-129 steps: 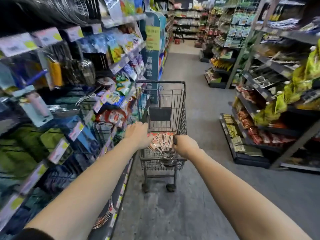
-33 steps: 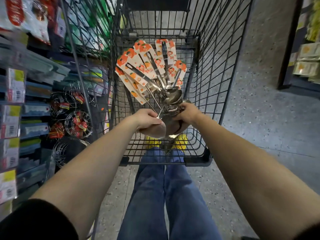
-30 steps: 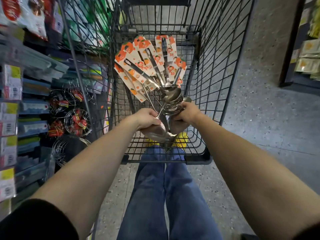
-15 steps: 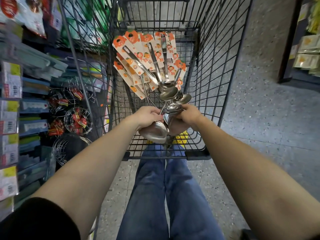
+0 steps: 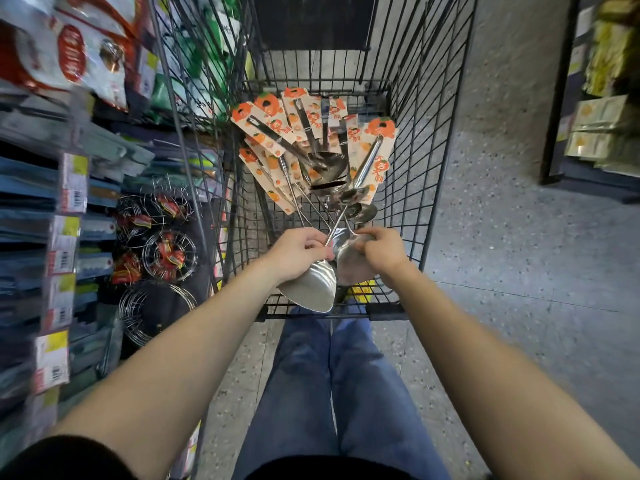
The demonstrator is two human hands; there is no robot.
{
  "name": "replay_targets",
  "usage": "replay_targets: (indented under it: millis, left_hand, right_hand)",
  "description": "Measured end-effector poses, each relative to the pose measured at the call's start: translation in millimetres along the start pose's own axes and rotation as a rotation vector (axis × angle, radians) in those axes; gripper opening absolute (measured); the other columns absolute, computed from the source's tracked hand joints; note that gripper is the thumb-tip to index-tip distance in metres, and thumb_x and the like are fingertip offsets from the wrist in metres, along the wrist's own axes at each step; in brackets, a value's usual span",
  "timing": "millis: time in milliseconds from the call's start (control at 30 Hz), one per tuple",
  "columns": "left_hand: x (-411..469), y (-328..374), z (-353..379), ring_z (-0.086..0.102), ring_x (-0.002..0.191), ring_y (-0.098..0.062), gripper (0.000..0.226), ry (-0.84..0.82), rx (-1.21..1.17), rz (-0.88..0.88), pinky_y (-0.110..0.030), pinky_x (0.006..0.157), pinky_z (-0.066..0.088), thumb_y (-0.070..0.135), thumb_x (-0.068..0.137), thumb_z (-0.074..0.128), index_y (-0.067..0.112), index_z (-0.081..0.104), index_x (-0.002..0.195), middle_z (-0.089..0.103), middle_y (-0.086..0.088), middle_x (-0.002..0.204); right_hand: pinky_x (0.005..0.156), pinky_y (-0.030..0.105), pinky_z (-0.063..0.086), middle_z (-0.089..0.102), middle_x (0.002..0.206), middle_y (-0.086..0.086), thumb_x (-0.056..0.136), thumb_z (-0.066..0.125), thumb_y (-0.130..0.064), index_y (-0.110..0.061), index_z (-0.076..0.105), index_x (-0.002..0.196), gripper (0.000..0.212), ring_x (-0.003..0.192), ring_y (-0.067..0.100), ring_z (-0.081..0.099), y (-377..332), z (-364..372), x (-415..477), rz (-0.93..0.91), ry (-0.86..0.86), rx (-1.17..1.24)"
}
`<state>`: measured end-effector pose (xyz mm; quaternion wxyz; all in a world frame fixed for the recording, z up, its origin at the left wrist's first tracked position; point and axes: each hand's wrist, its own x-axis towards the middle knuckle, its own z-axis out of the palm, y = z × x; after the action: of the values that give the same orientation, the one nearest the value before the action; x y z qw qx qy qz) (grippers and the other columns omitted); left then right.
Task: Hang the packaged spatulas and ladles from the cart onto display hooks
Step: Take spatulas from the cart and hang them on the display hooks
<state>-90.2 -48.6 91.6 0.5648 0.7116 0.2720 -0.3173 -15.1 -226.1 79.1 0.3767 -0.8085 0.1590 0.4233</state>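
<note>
Aisle floor (image 5: pixel 519 254): grey, speckled, thin seam lines. Left: shelving (image 5: pixel 31 202) with price tags (image 5: pixel 73 188), wire racks (image 5: pixel 169 252) low. Right: dark shelf (image 5: pixel 588 187), pale yellow packets (image 5: pixel 602 114)

Both forearms bare, stretched forward, converging at centre. Left hand (image 5: pixel 296 254): fingers curled, gripping a spatula (image 5: pixel 310 285) at its neck. Right hand (image 5: pixel 384 254) just beside it, fingers curled down round a second utensil (image 5: pixel 349 268).

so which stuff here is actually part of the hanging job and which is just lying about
Part of the job:
- packaged spatulas and ladles, gripped by the left hand and right hand
- cart around them

Just lying about:
- round wire racks on the left shelving
- price tags
- yellow packets on the right shelf
</note>
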Motion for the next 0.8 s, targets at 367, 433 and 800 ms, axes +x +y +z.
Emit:
replay_targets:
  millis: [367, 433, 800]
  left_hand:
    - [5.2, 48.5, -15.2, 0.073, 0.095, -0.01, 0.017, 0.084, -0.115, 0.057, -0.019, 0.073, 0.052, 0.018, 0.096, 0.07, 0.026, 0.069, 0.11, 0.079, 0.006, 0.1]
    - [6.4, 52.6, -16.8, 0.074, 0.097, -0.012, 0.015, 0.094, -0.15, 0.036, -0.026, 0.075, 0.058, 0.018, 0.098, 0.068, 0.025, 0.068, 0.11, 0.079, 0.007, 0.102]
    - [4.2, 63.0, -26.4, 0.067, 0.091, -0.004, 0.007, 0.22, -0.159, 0.08, -0.027, 0.088, 0.049, 0.021, 0.092, 0.077, 0.024, 0.073, 0.098, 0.075, 0.01, 0.1]
  right_hand:
    - [0.096, 0.034, 0.054, 0.069, 0.121, 0.008, 0.09, 0.062, -0.002, -0.011, 0.071, 0.122, 0.035, 0.111, 0.024, 0.064, 24.7, 3.2, -29.7, 0.045, 0.084, 0.067]
    - [0.101, 0.038, 0.053, 0.07, 0.122, 0.008, 0.09, 0.063, -0.004, -0.012, 0.071, 0.121, 0.034, 0.114, 0.025, 0.065, 30.5, 3.4, -34.0, 0.03, 0.139, 0.085]
    - [0.1, 0.045, 0.055, 0.067, 0.117, 0.0, 0.095, 0.06, -0.003, -0.023, 0.063, 0.117, 0.03, 0.109, 0.02, 0.065, -30.1, -21.2, -34.4, -0.25, 0.173, 0.289]
